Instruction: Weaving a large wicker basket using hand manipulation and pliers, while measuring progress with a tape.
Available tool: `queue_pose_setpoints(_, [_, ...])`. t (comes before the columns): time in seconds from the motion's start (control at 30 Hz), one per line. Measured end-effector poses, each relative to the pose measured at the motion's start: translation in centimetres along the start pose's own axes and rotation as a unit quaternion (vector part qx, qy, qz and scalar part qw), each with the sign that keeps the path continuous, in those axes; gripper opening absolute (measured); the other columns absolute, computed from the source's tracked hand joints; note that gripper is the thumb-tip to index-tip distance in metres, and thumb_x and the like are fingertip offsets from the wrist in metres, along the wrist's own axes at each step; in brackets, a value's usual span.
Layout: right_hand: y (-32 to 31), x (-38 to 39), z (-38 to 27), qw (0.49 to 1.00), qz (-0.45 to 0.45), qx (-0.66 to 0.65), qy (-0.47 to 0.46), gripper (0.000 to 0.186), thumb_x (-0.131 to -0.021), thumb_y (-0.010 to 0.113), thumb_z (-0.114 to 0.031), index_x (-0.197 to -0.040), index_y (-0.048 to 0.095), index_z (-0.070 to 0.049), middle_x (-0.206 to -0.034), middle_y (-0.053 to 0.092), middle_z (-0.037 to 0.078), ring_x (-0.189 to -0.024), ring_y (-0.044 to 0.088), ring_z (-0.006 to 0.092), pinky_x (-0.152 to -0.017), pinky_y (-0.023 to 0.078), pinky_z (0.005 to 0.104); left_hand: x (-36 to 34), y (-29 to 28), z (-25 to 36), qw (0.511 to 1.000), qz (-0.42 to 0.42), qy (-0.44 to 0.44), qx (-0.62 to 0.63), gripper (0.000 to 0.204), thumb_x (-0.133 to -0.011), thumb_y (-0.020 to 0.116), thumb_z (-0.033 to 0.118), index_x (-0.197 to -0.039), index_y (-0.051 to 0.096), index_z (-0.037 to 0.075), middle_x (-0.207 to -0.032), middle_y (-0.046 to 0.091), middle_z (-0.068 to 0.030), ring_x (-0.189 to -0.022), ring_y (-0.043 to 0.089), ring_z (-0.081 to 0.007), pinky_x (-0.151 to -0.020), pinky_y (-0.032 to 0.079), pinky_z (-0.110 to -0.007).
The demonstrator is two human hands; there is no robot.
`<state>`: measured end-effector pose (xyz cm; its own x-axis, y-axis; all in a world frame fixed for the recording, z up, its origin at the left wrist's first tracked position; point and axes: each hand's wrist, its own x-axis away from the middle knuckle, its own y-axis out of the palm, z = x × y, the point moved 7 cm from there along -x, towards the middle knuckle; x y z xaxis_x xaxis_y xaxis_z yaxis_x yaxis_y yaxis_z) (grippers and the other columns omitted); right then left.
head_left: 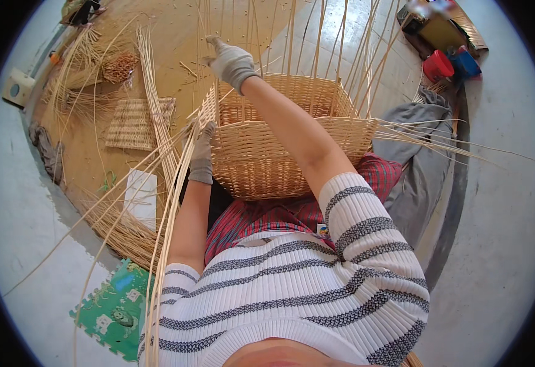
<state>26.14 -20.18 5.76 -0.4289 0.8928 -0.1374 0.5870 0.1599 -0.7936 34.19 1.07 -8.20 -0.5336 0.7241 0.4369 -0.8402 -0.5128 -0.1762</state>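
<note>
A half-woven wicker basket (261, 159) of pale cane rests on my lap, its tall upright stakes (319, 46) rising from the far side. My left hand (202, 147), in a grey glove, grips the basket's near left corner, where long loose canes (172, 214) fan out beside it; part of its fingers is hidden. My right arm crosses over the basket. Beyond its far left corner, my gloved right hand (229, 62) is held out near some stakes, index finger and thumb stretched apart. No strand shows clearly in it.
Cane bundles (151, 79) and a flat woven panel (139, 124) lie on the floor at left. A white sheet (141, 194) and a green foam mat (111, 309) are nearer. Grey cloth (411, 165) lies at right. A red container (437, 65) stands at far right.
</note>
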Motion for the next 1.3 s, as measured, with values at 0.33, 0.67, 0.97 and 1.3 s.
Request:
queue_pose_setpoints(0.33, [-0.6,16.0,5.6,0.61,0.235,-0.744,-0.136,0.059,-0.092,0.047,-0.008,-0.147,0.027,-0.018,-0.09,0.061,0.006,-0.077,0.059,0.016,-0.076,0.056,0.0353,-5.2,-2.7,-4.5,0.986,0.069,0.109,0.107,0.05,-0.077,0.071,0.046,-0.099,0.07,0.001,-0.089,0.068,-0.0098,-0.077,0.063,-0.0197,-0.071,0.052,-0.037])
queue_pose_setpoints(0.67, [0.9,25.4,18.4,0.715,0.272,-0.603,0.225,0.017,-0.089,0.074,-0.016,-0.103,0.065,-0.013,-0.088,0.071,0.0,-0.078,0.067,0.0103,-0.054,0.048,0.0223,5.8,2.8,2.2,0.881,0.081,0.465,0.025,0.032,-0.095,0.061,0.027,-0.111,0.064,-0.001,-0.086,0.07,-0.0122,-0.066,0.066,-0.0196,-0.057,0.055,-0.032])
queue_pose_setpoints(0.97, [-6.6,10.7,3.9,0.951,0.267,0.05,-0.146,0.054,-0.091,0.057,-0.004,-0.142,0.043,-0.013,-0.111,0.063,0.01,-0.103,0.064,0.0192,-0.087,0.052,0.0348,0.9,8.6,3.4,0.975,-0.177,0.069,-0.113,0.049,-0.092,0.064,0.047,-0.103,0.065,-0.001,-0.077,0.067,-0.0082,-0.056,0.066,-0.0149,-0.046,0.054,-0.03])
queue_pose_setpoints(1.3, [-6.3,25.3,23.1,0.817,0.287,-0.468,0.18,0.06,-0.087,0.056,0.005,-0.141,0.04,-0.015,-0.092,0.064,0.006,-0.087,0.063,0.014,-0.071,0.054,0.028,7.2,9.8,7.0,0.923,0.015,0.348,-0.167,0.053,-0.085,0.072,0.024,-0.132,0.05,0.015,-0.127,0.056,-0.0102,-0.091,0.066,-0.027,-0.08,0.053,-0.039])
